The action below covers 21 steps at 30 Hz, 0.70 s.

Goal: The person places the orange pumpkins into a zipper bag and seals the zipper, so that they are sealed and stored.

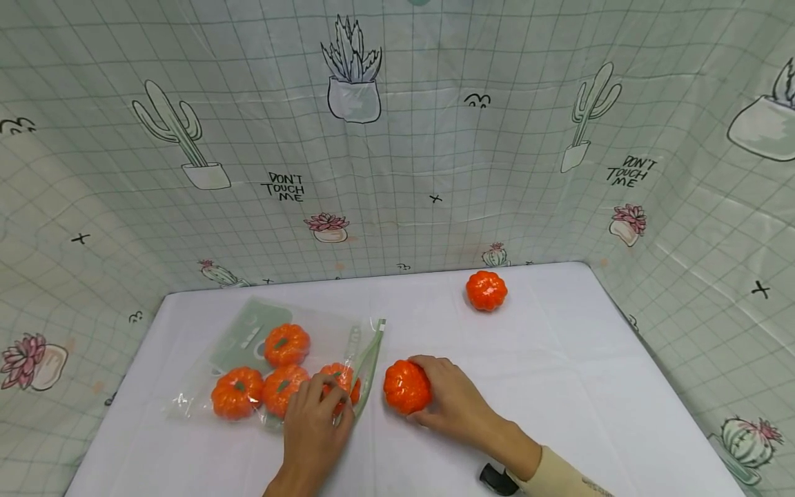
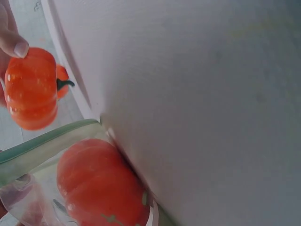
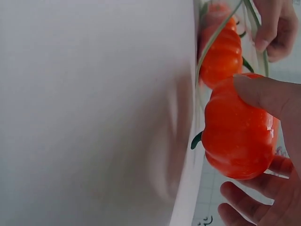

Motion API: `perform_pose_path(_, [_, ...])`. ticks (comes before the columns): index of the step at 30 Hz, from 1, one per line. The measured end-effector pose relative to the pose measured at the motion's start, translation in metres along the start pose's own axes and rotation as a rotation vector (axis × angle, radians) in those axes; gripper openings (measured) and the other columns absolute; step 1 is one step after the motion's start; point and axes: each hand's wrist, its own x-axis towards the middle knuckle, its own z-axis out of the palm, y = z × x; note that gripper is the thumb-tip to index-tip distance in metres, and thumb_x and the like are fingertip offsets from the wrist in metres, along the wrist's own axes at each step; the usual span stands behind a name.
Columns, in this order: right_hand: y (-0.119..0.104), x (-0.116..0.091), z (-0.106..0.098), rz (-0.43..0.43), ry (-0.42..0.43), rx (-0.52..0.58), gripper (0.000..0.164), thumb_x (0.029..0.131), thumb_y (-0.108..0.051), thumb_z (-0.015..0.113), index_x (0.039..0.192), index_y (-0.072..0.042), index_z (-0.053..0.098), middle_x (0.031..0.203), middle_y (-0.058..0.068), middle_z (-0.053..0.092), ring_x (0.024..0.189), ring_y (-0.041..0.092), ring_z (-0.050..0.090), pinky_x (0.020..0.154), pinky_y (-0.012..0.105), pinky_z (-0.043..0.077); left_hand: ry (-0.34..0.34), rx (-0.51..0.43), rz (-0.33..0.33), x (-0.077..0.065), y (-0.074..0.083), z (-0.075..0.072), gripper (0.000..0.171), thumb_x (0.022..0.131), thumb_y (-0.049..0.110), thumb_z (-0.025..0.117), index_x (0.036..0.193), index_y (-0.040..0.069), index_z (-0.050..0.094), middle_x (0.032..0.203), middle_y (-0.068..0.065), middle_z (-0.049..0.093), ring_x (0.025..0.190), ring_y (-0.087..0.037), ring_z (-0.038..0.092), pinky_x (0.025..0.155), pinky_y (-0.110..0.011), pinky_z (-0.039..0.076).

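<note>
My right hand (image 1: 456, 400) grips a small orange pumpkin (image 1: 406, 387) between thumb and fingers, just right of the clear zip bag's mouth. Its green stem points down toward the table in the right wrist view. The left hand (image 1: 318, 421) pinches the upper edge of the clear zip bag (image 1: 323, 324), which lies on its side with its green-edged mouth held apart and facing right. Several pumpkins lie inside the bag; the one nearest the mouth (image 2: 101, 183) shows through the plastic in the left wrist view, and left-hand fingers partly cover it in the head view.
Another orange pumpkin (image 1: 486, 290) sits near the far edge of the white table (image 1: 559, 359). A small black object (image 1: 498, 479) is by the right wrist. Behind and beside the table hangs a grid-patterned cloth (image 1: 397, 152) with printed cacti.
</note>
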Motion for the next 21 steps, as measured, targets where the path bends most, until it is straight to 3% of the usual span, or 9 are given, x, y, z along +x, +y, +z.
perform_pose_path(11, [-0.018,0.016,0.017,-0.028,-0.041,0.002,0.08,0.075,-0.027,0.095,0.14,-0.005,0.055,0.132,0.006,0.065,0.118,0.022,0.062,0.103,0.045,0.054,-0.033,0.009,-0.018,0.002,0.001,-0.001,0.021,0.069,0.002,0.085,0.075,0.014,0.068,0.096,-0.003,0.061,0.081,-0.022,0.055,0.067,-0.038,0.045])
perform_pose_path(21, [-0.03,0.024,0.025,-0.055,-0.051,0.004,0.08,0.076,-0.03,0.095,0.14,-0.008,0.053,0.13,0.005,0.066,0.117,0.022,0.062,0.102,0.043,0.054,0.01,-0.016,0.021,0.001,0.0,0.001,0.02,0.071,0.003,0.083,0.075,0.014,0.067,0.096,-0.005,0.062,0.08,-0.022,0.055,0.067,-0.039,0.046])
